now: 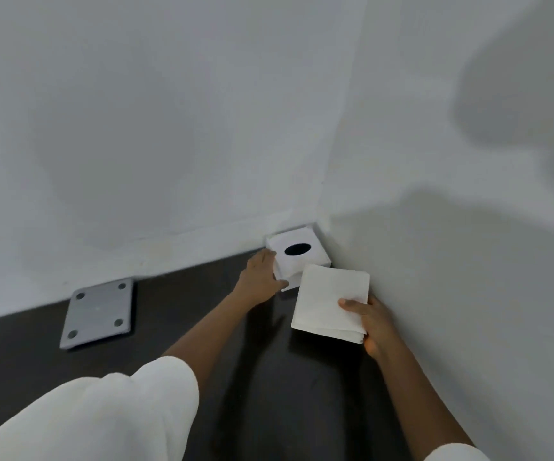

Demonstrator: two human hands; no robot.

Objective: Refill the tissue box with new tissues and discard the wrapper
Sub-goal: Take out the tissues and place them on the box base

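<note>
A white square tissue box [305, 261] with a dark oval hole in its top stands in the corner where two white walls meet, on a dark surface. My left hand [260, 274] grips the box by its left side, fingers wrapped around the near-left corner. In front of the box, to the right, my right hand [370, 319] holds a folded stack of white tissues [327, 301] above the surface, thumb on top. The stack covers the box's near-right corner. No wrapper is in view.
A grey metal plate [98, 312] with four bolt holes lies on the dark surface [269, 394] at the left, against the back wall. A white wall [451, 261] runs close along my right arm. White sleeves cover both upper arms.
</note>
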